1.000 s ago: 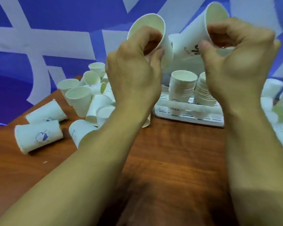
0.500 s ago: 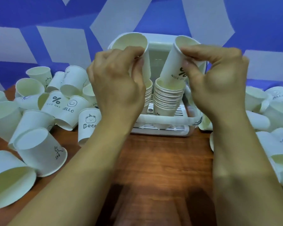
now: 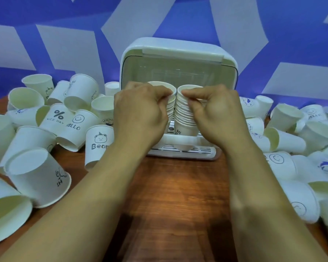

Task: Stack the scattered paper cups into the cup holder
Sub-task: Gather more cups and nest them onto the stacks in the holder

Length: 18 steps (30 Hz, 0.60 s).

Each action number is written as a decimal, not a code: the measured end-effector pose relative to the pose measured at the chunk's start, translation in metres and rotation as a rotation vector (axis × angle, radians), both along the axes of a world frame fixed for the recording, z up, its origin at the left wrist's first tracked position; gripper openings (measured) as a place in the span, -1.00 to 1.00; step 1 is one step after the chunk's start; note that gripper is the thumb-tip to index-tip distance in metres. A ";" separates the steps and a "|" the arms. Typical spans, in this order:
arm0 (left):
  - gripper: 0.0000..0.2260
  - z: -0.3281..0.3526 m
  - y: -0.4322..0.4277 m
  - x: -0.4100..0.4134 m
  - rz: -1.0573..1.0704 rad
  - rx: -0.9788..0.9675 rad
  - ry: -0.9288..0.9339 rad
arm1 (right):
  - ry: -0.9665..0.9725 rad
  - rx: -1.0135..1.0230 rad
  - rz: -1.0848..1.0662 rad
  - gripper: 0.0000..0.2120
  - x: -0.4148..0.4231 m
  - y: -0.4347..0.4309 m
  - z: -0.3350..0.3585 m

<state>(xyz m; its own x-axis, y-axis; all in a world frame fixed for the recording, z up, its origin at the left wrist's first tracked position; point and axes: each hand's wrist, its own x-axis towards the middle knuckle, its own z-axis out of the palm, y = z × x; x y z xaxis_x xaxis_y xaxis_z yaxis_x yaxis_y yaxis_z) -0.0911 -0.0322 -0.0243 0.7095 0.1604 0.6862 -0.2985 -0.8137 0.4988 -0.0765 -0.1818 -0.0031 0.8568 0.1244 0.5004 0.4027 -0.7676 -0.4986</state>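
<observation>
Brought down and inward since half a second before: left hand (image 3: 140, 114) and right hand (image 3: 218, 114), with the two cups then held tilted above the stacks.

- Left cup (image 3: 160, 85): seated upright on top of the left stack (image 3: 170, 109). Gripped at the rim by the curled left fingers (image 3: 157, 92); mostly hidden behind that hand.
- Right cup (image 3: 189, 87): seated upright on top of the right stack (image 3: 184, 118). Pinched at the rim by the right fingers (image 3: 197, 94), thumb underneath.
- Stacks: stood side by side, rims touching or nearly so, inside the holder (image 3: 178, 52), behind its front rail.
- Holder: white box, lid raised, slatted tray at the bottom; placed at the far middle of the surface (image 3: 178, 195), against the blue-and-white wall (image 3: 64, 44).
- Loose cups, left heap (image 3: 27, 163): lay tumbled on their sides and upside down, among them a "NICE DAY" cup (image 3: 58, 118), a "HELLO" cup (image 3: 75, 127) and a bear cup (image 3: 99, 142).
- Loose cups, right heap (image 3: 284, 140): lay piled on their sides just beside the holder, out to the right edge.
- Surface: brown wood grain, crossed by both forearms.
</observation>
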 end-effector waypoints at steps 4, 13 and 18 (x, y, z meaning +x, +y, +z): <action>-0.74 -0.006 -0.003 0.000 0.034 0.011 0.040 | 0.026 0.026 -0.012 -0.74 0.001 0.003 -0.002; -0.76 -0.009 -0.005 -0.001 0.061 0.023 0.067 | 0.034 0.058 -0.027 -0.73 -0.004 0.009 -0.003; -0.72 -0.007 -0.002 -0.008 0.023 0.014 0.070 | -0.108 -0.005 -0.024 -0.76 -0.010 0.014 0.000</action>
